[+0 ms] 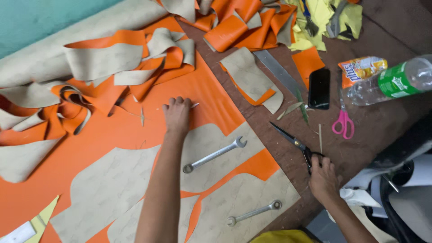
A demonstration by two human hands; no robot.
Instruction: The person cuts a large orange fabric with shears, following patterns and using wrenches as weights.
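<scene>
Scissors (294,143) in right hand (322,178).

Worktable (387,121): dark brown top, worn and scuffed, taking up nearly the whole view and serving as the landmark here.

Wall (40,20): teal painted surface, showing beyond the table's far left edge, running at a slant along it.

Floor (321,222): a small grey patch, showing just below the table's near edge.

Chair or machine (405,193): black and white shapes, sitting just off the table's near right corner; which of the two cannot be told.

Light: falling evenly and softly across the table, casting only faint shadows; its source is lying outside the view.
</scene>
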